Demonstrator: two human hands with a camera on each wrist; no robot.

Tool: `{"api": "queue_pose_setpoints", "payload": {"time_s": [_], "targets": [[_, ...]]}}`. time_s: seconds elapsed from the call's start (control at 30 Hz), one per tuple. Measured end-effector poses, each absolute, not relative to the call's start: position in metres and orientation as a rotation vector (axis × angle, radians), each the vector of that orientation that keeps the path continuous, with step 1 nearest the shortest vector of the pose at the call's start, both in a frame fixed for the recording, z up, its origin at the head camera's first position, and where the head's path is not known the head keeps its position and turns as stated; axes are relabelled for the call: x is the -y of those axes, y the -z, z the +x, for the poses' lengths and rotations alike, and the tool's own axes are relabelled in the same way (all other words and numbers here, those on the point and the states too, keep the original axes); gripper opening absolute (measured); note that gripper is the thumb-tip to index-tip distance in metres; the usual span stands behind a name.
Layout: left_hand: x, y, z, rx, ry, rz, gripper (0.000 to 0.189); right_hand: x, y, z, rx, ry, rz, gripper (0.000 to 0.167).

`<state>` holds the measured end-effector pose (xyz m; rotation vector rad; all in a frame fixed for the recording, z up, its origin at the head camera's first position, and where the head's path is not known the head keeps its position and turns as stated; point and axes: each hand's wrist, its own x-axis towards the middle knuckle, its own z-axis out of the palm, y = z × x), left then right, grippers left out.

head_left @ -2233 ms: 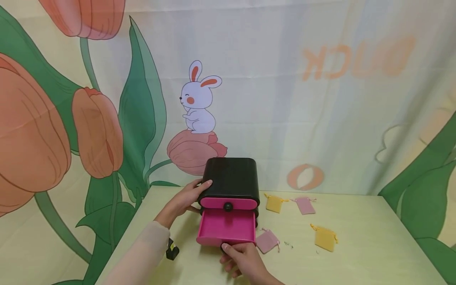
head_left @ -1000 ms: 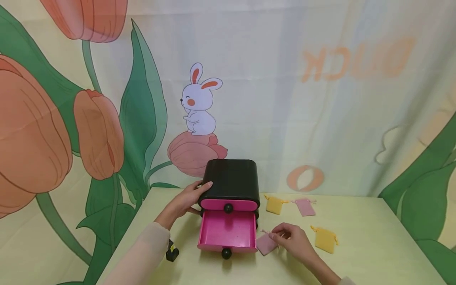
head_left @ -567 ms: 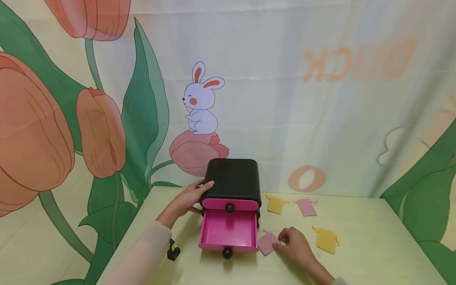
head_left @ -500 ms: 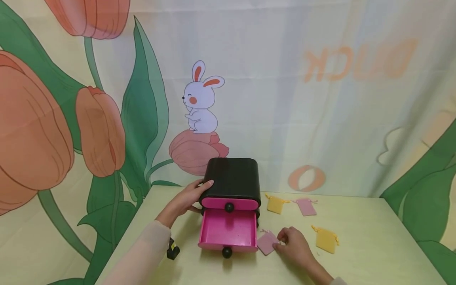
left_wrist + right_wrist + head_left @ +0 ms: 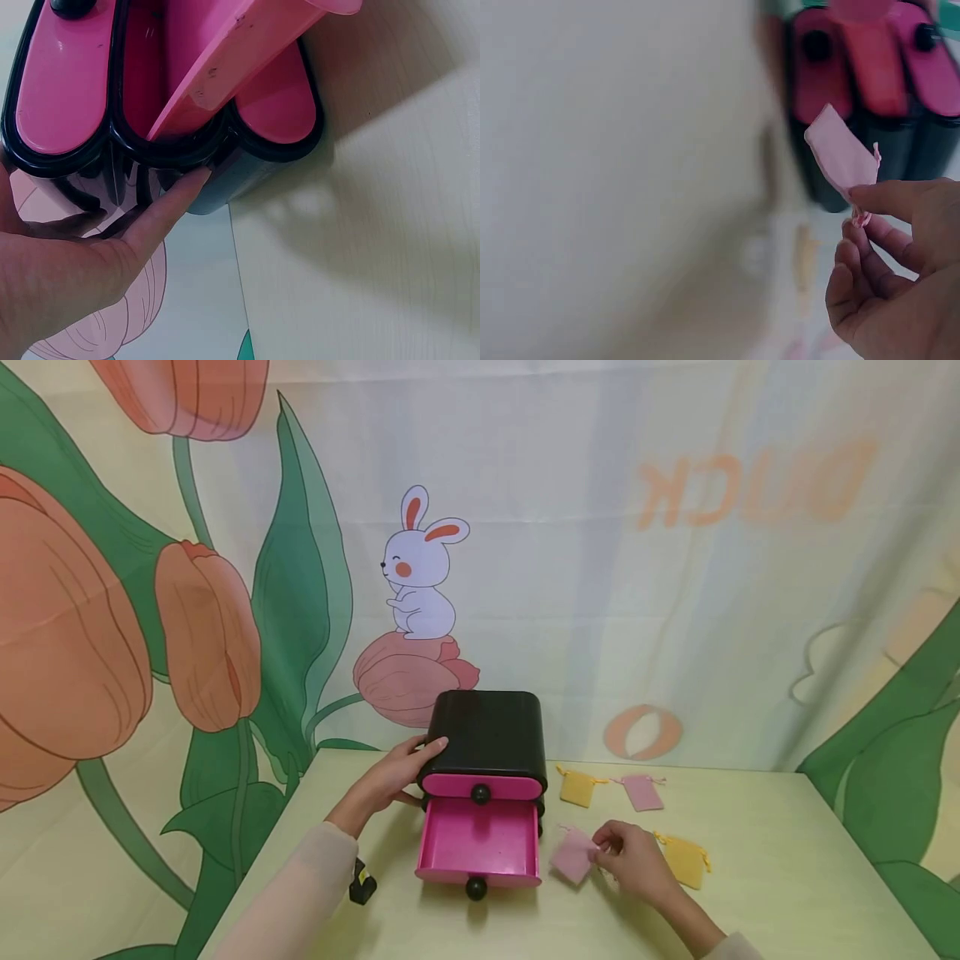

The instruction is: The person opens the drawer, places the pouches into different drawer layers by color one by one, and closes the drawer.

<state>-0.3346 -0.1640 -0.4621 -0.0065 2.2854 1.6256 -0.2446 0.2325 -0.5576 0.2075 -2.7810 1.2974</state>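
The right hand [image 5: 636, 860] has its thumb and fingers [image 5: 892, 244] pinched tight on the pink pouch [image 5: 574, 857], nipping it by the edge close to its cord. The pouch is held tilted in the air above the counter [image 5: 795, 893], just to the right of the pulled-out drawer [image 5: 480, 843] and apart from it. The rest of that hand's fingers curl loosely in towards the palm. Across from it, the left hand [image 5: 386, 781] is clamped on the side of the cabinet [image 5: 487, 735], some fingers reaching onto the top edge while the thumb lies lower, against the side. The cabinet is black, three levels high with pink fronts; the drawer is the middle one, its black knob [image 5: 477, 888] towards the person, and the levels above and below are closed. Just beyond the right hand lies a yellow pouch [image 5: 684, 863]; farther back, beside the cabinet, are another yellow pouch [image 5: 576, 789] and a second pink pouch [image 5: 644, 793], their cords nearly meeting. Over by the left sleeve [image 5: 300, 893], a small black thing [image 5: 363, 887] with a yellow patch rests on the counter. Behind hangs a cloth [image 5: 555, 593] printed with large tulips [image 5: 206, 643], a white rabbit [image 5: 423, 589] and faded orange letters [image 5: 757, 485].
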Motion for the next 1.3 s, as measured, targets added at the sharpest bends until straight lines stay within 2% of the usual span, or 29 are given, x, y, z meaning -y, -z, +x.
{"api": "queue_pose_setpoints", "payload": {"time_s": [0.23,0.47,0.63,0.9,1.13,1.3], "targets": [[0.164,0.463,-0.336,-2.279,-1.628,0.002,0.098,-0.228,0.504,-0.244,2.630,-1.307,0.418,0.009],[0.165,0.464,-0.338,-2.276,-1.633,0.001,0.098,-0.183,0.475,-0.237,2.568,-1.314,0.502,0.012],[0.164,0.465,-0.337,-2.282,-1.629,0.000,0.101,-0.146,0.475,-0.237,2.533,-1.265,0.591,0.015],[0.165,0.465,-0.336,-2.282,-1.635,-0.010,0.100,-0.103,0.495,-0.238,2.583,-1.125,0.667,0.015],[0.166,0.466,-0.337,-2.282,-1.633,0.004,0.101,-0.090,0.513,-0.242,2.573,-1.089,0.721,0.011],[0.165,0.467,-0.337,-2.288,-1.629,0.002,0.101,-0.093,0.512,-0.238,2.603,-1.093,0.747,0.018]]}}
